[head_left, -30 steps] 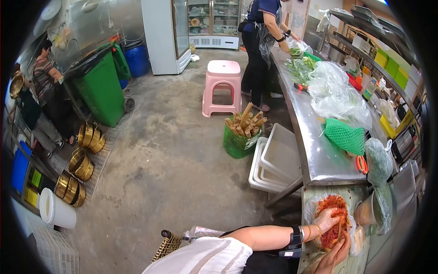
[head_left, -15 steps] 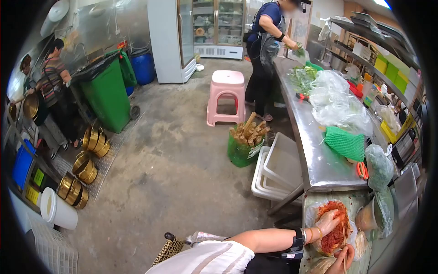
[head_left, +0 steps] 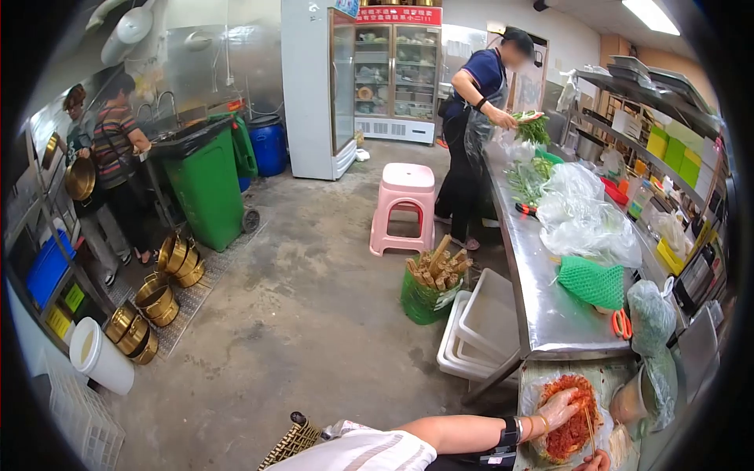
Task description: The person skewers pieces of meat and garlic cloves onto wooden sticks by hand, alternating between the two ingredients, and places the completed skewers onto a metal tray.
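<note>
My left hand (head_left: 558, 410), in what looks like a thin clear glove, reaches into a red, chili-coloured mixture (head_left: 567, 441). Its fingers are bent together among the red pieces; what they pinch is hidden. The mixture fills a container lined with a clear plastic bag (head_left: 532, 394). At the bottom edge, my right hand (head_left: 597, 461) is closed on a thin wooden skewer (head_left: 591, 428), whose far end meets my left fingertips. Beside the container lies a pale bundle (head_left: 622, 446), too blurred to name.
A steel table (head_left: 542, 306) carries a green mesh (head_left: 591, 282), orange-handled scissors (head_left: 621, 324) and clear plastic bags (head_left: 585, 224). A co-worker (head_left: 479, 94) holds leafy greens (head_left: 532, 129). White trays (head_left: 487, 314), a green basket of sticks (head_left: 428, 302) and a pink stool (head_left: 404, 204) stand alongside.
The view has tilted upward, so everything sits lower in the picture. My left hand stays in the red mixture and my right hand keeps the skewer. The co-worker has raised the greens.
</note>
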### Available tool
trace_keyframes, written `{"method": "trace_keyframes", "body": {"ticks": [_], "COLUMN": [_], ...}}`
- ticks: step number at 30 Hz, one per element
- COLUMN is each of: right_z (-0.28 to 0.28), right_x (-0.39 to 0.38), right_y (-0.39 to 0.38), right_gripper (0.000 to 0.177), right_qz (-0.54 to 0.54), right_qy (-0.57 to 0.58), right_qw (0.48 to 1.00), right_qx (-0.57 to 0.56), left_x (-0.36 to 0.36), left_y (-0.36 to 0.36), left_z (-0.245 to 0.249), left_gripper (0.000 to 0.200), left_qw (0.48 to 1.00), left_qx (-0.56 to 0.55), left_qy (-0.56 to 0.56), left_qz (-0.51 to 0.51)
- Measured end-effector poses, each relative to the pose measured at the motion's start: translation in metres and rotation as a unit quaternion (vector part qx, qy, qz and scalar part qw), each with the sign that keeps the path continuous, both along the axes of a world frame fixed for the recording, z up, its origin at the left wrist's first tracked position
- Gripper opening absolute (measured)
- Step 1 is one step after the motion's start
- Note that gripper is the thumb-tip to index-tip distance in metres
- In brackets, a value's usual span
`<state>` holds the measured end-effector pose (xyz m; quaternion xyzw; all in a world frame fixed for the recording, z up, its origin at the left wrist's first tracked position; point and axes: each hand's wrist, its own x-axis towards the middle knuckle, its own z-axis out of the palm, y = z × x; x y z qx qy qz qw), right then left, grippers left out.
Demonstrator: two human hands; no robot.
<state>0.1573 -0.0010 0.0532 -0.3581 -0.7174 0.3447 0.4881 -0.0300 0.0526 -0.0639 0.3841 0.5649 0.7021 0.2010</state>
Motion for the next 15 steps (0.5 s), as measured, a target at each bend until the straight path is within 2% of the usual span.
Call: {"method": "trace_keyframes", "body": {"ticks": [1,4,8,12,15], "right_z": [0.001,0.004,0.012,0.016,0.01], "right_x": [0.0,0.0,0.001,0.003,0.008], "right_y": [0.0,-0.001,0.0,-0.002,0.002], "right_gripper": [0.028,0.028,0.027,0.026,0.025], "right_qz": [-0.006,0.003,0.013,0.013,0.004], "right_qy": [0.017,0.036,0.065,0.072,0.069], "right_qw": [1.0,0.999,0.998,0.997,0.997], "right_qx": [0.002,0.004,0.009,0.011,0.012], "left_x": [-0.001,-0.009,-0.01,-0.014,-0.012], "left_y": [-0.006,-0.009,-0.015,-0.023,-0.002], "left_z": [0.011,0.019,0.024,0.033,0.01], "left_gripper": [0.029,0.027,0.026,0.029,0.031], "left_qw": [1.0,0.999,0.999,0.997,0.996], "left_qx": [-0.009,-0.02,-0.002,0.018,0.063], "left_qy": [-0.005,0.038,0.033,0.018,0.034], "left_qz": [-0.019,-0.02,-0.005,-0.066,-0.056]}}
